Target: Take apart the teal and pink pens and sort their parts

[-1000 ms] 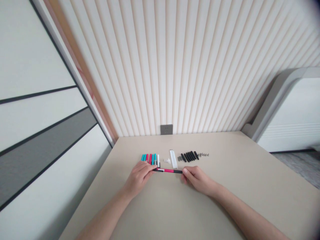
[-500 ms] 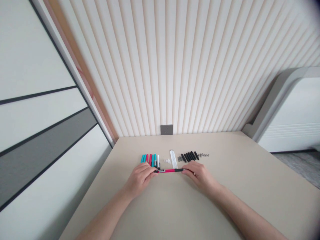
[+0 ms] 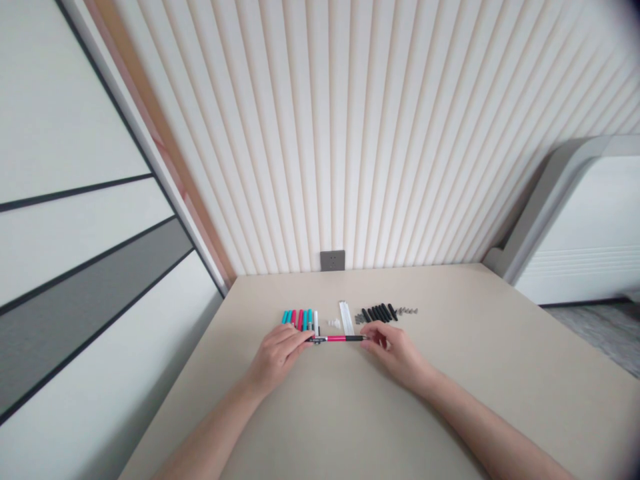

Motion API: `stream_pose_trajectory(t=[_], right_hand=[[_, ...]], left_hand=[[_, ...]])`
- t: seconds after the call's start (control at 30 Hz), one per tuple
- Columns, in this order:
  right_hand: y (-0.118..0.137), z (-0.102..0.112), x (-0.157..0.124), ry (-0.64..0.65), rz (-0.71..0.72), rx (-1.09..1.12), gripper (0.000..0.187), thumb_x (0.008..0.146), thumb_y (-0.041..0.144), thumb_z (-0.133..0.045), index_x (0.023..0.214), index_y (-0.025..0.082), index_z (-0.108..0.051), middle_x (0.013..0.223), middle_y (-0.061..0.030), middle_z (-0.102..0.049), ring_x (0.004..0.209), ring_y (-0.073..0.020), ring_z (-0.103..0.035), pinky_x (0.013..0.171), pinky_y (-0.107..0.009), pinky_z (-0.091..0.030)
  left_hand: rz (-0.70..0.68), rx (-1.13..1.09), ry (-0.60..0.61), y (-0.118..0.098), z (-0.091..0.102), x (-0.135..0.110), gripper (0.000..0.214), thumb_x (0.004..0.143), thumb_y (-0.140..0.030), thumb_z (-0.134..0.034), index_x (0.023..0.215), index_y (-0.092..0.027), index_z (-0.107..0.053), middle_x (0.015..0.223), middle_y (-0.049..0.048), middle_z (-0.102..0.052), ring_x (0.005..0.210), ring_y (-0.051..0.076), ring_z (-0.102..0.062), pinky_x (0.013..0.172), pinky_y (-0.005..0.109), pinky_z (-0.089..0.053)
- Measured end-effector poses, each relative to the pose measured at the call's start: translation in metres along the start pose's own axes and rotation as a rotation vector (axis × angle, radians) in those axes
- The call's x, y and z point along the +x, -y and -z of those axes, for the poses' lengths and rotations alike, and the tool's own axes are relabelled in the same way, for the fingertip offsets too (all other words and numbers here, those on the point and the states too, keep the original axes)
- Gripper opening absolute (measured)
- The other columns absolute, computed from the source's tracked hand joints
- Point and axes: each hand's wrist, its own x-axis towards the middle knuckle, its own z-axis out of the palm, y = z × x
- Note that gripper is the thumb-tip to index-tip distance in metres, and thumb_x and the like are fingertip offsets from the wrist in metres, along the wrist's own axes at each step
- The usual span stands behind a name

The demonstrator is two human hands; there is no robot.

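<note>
A pink and black ballpoint pen lies level between my two hands, just above the table. My left hand pinches its black clip end. At the other end my right hand has thumb and forefinger around the pen's pointed tip, its other fingers curled. Behind my left hand a row of teal, pink and white pen barrels is partly covered by the fingers. White refills lie beyond the pen, beside small white parts.
Several black grips lie beyond my right hand, with small grey tips to their right and small springs to their left. A dark socket sits in the ribbed wall at the beige table's back edge.
The pen has shifted slightly left and up. My right hand's fingers have moved outward onto the tip, which now shows more, and have loosened a little.
</note>
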Motion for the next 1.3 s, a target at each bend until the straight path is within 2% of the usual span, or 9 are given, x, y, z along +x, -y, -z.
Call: stream_pose_trajectory(t=[0.13, 0.2, 0.3, 0.4, 0.53, 0.7, 0.83, 1.0, 1.3], right_hand=[[0.0012, 0.0006, -0.0003, 0.072, 0.028, 0.002, 0.035, 0.097, 0.04, -0.039, 0.093, 0.018, -0.066, 0.074, -0.0008, -0.061, 0.068, -0.0147, -0.053, 0.065, -0.026, -0.04], [0.0018, 0.0002, -0.0002, 0.089, 0.03, 0.001, 0.036, 0.097, 0.04, -0.04, 0.087, 0.018, -0.066, 0.071, -0.0007, -0.06, 0.067, -0.0149, -0.053, 0.065, -0.027, -0.04], [0.0014, -0.0009, 0.0001, 0.048, 0.0, 0.028, 0.027, 0.091, 0.041, -0.051, 0.098, 0.018, -0.066, 0.077, -0.0011, -0.062, 0.07, -0.0156, -0.053, 0.065, -0.026, -0.041], [0.001, -0.0013, 0.0, 0.029, -0.017, 0.045, 0.032, 0.092, 0.043, -0.048, 0.104, 0.019, -0.065, 0.08, -0.0022, -0.063, 0.07, -0.016, -0.053, 0.065, -0.027, -0.041], [0.0012, -0.0015, 0.0003, 0.073, -0.015, 0.054, 0.044, 0.097, 0.045, -0.036, 0.079, 0.017, -0.065, 0.071, -0.0014, -0.06, 0.066, -0.015, -0.051, 0.064, -0.027, -0.039], [-0.0004, -0.0029, 0.0018, 0.03, -0.068, 0.081, 0.028, 0.089, 0.043, -0.053, 0.091, 0.018, -0.066, 0.07, 0.0012, -0.057, 0.066, -0.0141, -0.048, 0.062, -0.025, -0.037], [-0.0008, -0.0034, 0.0011, -0.032, -0.083, 0.089, 0.027, 0.088, 0.042, -0.055, 0.092, 0.018, -0.066, 0.068, 0.0018, -0.056, 0.065, -0.0138, -0.047, 0.061, -0.025, -0.037], [0.0013, -0.0045, -0.0019, 0.026, -0.045, 0.031, 0.047, 0.096, 0.047, -0.04, 0.064, 0.017, -0.059, 0.057, 0.0016, -0.052, 0.056, -0.0122, -0.044, 0.055, -0.024, -0.032], [0.0001, -0.0072, 0.0004, 0.048, -0.017, 0.032, 0.054, 0.098, 0.053, -0.032, 0.068, 0.017, -0.059, 0.062, 0.0011, -0.054, 0.058, -0.0124, -0.046, 0.059, -0.024, -0.035]], left_hand=[[0.003, 0.001, -0.01, -0.0005, -0.0002, -0.0001, 0.021, 0.094, -0.02, -0.056, 0.113, -0.019, -0.064, 0.08, 0.0033, -0.067, 0.074, 0.015, -0.059, 0.074, 0.03, -0.051], [0.01, 0.003, -0.006, -0.0006, -0.0003, -0.0002, 0.021, 0.094, -0.02, -0.056, 0.112, -0.019, -0.065, 0.08, 0.0035, -0.067, 0.074, 0.015, -0.06, 0.074, 0.03, -0.051], [0.016, -0.003, 0.002, -0.0009, -0.0004, -0.0002, 0.021, 0.094, -0.019, -0.056, 0.112, -0.019, -0.064, 0.081, 0.0037, -0.067, 0.075, 0.015, -0.059, 0.073, 0.03, -0.051], [0.018, -0.012, -0.01, -0.0014, -0.0001, 0.0002, 0.021, 0.093, -0.018, -0.056, 0.112, -0.019, -0.064, 0.08, 0.0035, -0.067, 0.074, 0.015, -0.059, 0.072, 0.029, -0.051], [0.022, -0.016, -0.016, -0.0018, 0.0003, 0.0005, 0.02, 0.094, -0.019, -0.056, 0.112, -0.018, -0.065, 0.08, 0.0036, -0.067, 0.074, 0.015, -0.059, 0.071, 0.028, -0.051], [0.037, -0.009, -0.007, -0.0017, -0.0006, -0.0001, 0.02, 0.094, -0.021, -0.055, 0.111, -0.019, -0.065, 0.08, 0.0035, -0.067, 0.074, 0.015, -0.06, 0.071, 0.028, -0.051], [0.055, 0.001, 0.006, -0.0018, -0.002, -0.0015, 0.019, 0.094, -0.02, -0.056, 0.11, -0.019, -0.065, 0.082, 0.0036, -0.068, 0.078, 0.015, -0.062, 0.076, 0.03, -0.052], [0.082, -0.005, 0.022, -0.0031, -0.0016, -0.0007, 0.018, 0.094, -0.021, -0.055, 0.11, -0.02, -0.064, 0.087, 0.0043, -0.069, 0.082, 0.016, -0.063, 0.079, 0.031, -0.053], [0.124, 0.047, -0.024, -0.0051, -0.001, 0.0031, 0.016, 0.095, -0.023, -0.053, 0.107, -0.02, -0.063, 0.09, 0.0053, -0.067, 0.084, 0.017, -0.062, 0.078, 0.032, -0.052]])
